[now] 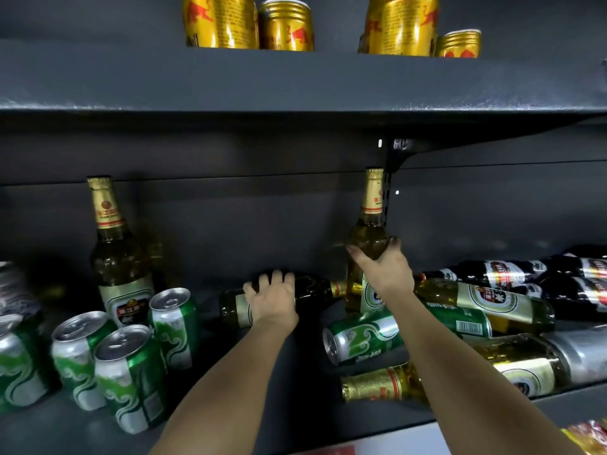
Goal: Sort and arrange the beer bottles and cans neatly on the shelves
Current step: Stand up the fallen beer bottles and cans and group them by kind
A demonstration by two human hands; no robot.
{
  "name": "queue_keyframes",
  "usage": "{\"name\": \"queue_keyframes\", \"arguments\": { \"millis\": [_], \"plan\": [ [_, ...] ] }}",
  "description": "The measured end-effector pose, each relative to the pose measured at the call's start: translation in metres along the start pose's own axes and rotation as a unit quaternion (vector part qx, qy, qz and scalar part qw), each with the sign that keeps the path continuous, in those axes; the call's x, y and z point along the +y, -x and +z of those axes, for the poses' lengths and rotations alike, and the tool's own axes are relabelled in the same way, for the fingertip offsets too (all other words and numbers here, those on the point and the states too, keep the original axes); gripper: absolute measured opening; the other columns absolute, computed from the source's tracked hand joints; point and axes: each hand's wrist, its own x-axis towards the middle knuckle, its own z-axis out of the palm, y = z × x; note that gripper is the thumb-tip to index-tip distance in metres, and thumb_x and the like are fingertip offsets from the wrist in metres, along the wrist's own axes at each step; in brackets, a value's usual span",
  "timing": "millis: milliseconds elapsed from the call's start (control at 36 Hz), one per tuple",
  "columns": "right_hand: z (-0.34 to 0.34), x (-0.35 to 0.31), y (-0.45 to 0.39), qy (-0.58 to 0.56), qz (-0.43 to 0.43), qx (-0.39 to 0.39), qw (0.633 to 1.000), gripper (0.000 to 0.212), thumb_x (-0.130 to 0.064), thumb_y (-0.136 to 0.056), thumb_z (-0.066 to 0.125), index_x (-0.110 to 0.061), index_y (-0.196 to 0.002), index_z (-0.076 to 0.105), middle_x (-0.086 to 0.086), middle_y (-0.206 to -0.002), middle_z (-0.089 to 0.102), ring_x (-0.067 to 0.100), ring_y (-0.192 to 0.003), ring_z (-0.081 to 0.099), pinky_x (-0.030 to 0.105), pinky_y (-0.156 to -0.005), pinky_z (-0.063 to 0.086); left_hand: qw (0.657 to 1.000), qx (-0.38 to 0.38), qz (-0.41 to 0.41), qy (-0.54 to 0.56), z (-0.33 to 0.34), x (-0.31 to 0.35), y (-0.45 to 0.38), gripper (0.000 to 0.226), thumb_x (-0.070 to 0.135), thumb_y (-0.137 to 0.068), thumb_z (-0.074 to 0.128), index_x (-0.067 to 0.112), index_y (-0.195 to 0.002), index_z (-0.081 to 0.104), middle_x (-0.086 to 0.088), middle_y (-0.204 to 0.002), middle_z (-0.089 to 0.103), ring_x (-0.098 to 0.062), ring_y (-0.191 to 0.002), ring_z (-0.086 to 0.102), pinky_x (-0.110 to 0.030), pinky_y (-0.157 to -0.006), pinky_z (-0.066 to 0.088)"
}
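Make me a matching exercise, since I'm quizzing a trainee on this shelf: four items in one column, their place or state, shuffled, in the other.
Items:
1. bottle in the right hand's grip
2. bottle under the left hand
3. gold cans
4. dark bottles

Places or states:
A. lying on their sides at the far right of the middle shelf
B. standing on the top shelf
C. upright, held at the shoulder
D. lying on its side, neck pointing right

Pairs: 1-C, 2-D, 3-B, 4-A
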Motion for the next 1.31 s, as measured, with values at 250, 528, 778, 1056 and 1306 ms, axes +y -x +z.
{"name": "queue_keyframes", "arguments": {
  "millis": [250,528,778,1056,1306],
  "plan": [
    [0.000,-0.002,0.002,-0.018,0.016,-0.004,1.000,0.070,-0.062,-0.078,0.066,-0.012,-0.118,0.039,0.009,-0.113,0.059,0.036,-0.107,0.059,0.037,-0.080,0.041,0.971,0.091,-0.097,0.197,-0.030,-0.019,-0.003,0.081,0.040,-0.069,0.079,0.024,-0.138,0.038,-0.004,-0.136,0.042,-0.030,-0.128,0.040,-0.048,-0.104,0.037],
    [0.000,-0.001,0.002,-0.033,0.020,-0.009,0.999,0.064,-0.057,-0.081,0.067,-0.014,-0.119,0.038,0.002,-0.101,0.051,0.034,-0.105,0.058,0.036,-0.080,0.039,0.827,0.181,-0.226,0.482,-0.040,-0.020,0.007,0.078,0.038,-0.070,0.083,0.009,-0.130,0.041,-0.014,-0.127,0.047,-0.040,-0.111,0.055,-0.044,-0.091,0.046],
    [0.000,-0.003,0.003,-0.031,0.027,0.001,0.999,0.067,-0.060,-0.079,0.068,-0.013,-0.119,0.041,0.004,-0.105,0.056,0.034,-0.106,0.059,0.040,-0.087,0.044,0.835,0.165,-0.212,0.481,-0.039,-0.023,0.006,0.079,0.037,-0.074,0.081,0.008,-0.133,0.039,-0.016,-0.132,0.044,-0.041,-0.115,0.053,-0.045,-0.092,0.044],
    [0.013,-0.017,0.000,-0.049,0.044,-0.014,0.998,0.082,-0.062,-0.076,0.070,-0.011,-0.131,0.037,0.012,-0.118,0.061,0.036,-0.109,0.059,0.042,-0.092,0.048,0.830,0.164,-0.206,0.491,-0.034,-0.024,0.006,0.086,0.036,-0.074,0.082,0.008,-0.139,0.035,-0.018,-0.135,0.040,-0.041,-0.120,0.050,-0.049,-0.098,0.045],
    [0.029,-0.025,-0.007,-0.040,0.052,-0.044,0.997,0.077,-0.059,-0.079,0.069,-0.011,-0.128,0.034,0.014,-0.122,0.057,0.038,-0.114,0.056,0.042,-0.095,0.045,0.833,0.160,-0.204,0.489,-0.027,-0.026,0.002,0.081,0.035,-0.073,0.082,0.009,-0.135,0.037,-0.017,-0.133,0.040,-0.040,-0.117,0.051,-0.051,-0.097,0.047]
  ]
}}
